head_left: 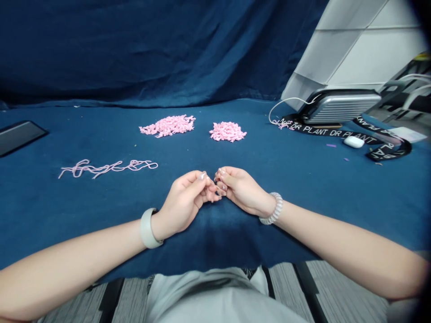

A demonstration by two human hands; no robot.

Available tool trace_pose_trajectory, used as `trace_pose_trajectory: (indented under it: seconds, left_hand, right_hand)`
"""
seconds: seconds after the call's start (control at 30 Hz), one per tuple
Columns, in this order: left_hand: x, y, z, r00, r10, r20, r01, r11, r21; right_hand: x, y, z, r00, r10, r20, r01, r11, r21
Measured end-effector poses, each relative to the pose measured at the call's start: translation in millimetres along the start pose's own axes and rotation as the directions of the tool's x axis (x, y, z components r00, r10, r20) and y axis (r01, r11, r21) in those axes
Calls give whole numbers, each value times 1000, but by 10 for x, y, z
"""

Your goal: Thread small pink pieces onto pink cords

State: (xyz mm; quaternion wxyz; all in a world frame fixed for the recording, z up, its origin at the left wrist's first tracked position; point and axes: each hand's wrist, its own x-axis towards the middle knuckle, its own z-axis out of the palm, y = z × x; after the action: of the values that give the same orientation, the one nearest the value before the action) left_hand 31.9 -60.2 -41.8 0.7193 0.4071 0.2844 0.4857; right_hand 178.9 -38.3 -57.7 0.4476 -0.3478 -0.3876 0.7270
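Note:
My left hand (188, 197) and my right hand (240, 188) meet above the near middle of the table, fingertips almost touching. Thumb and fingers are pinched together on both. Whatever they hold is too small and too hidden by the fingers to make out. Beyond them lie two piles of small pink knotted yarn pieces: a wider pile (170, 125) on the left and a rounder pile (228, 131) on the right. Some loose pale pink yarn strands (107, 168) lie tangled to the left of my left hand.
A dark blue cloth (101, 215) covers the table. At the far left rests a dark flat device (22, 134). On the right are a silver ribbed case (343, 107) with a white cable, a black lettered lanyard (323, 131), a white earbud case (353, 141) and small purple scraps (331, 145).

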Motion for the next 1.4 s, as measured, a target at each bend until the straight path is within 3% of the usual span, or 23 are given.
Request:
trace_pose_trajectory:
  seconds: [0.1, 0.27, 0.5, 0.6, 0.7, 0.9, 1.4]
  left_hand:
    - [37, -15, -25, 996, -67, -59, 68, 997, 23]
    - [55, -64, -87, 994, -98, -53, 103, 990, 92]
    - [68, -42, -82, 978, -172, -121, 176, 984, 19]
    - [71, -40, -96, 975, -203, -89, 206, 978, 24]
    - [69, -52, -122, 978, -203, -46, 205, 978, 38]
    - [63, -50, -131, 975, -187, -124, 191, 981, 22]
    - [64, -59, -147, 971, -200, -129, 200, 980, -18]
  right_hand:
    - [-11, -5, -17, 1000, -10, -1, 10, 1000, -9]
    - [-16, -37, -45, 1000, -20, -10, 20, 1000, -18]
    - [-27, -68, -40, 999, -28, -19, 27, 999, -43]
    - [-28, -79, -46, 999, -35, -16, 34, 998, -61]
    - [-19, -93, -62, 999, -44, -25, 42, 996, -75]
    - [32, -125, -128, 993, -50, -103, 43, 997, -70]
    - [75, -183, -236, 981, -140, -138, 119, 981, -152]
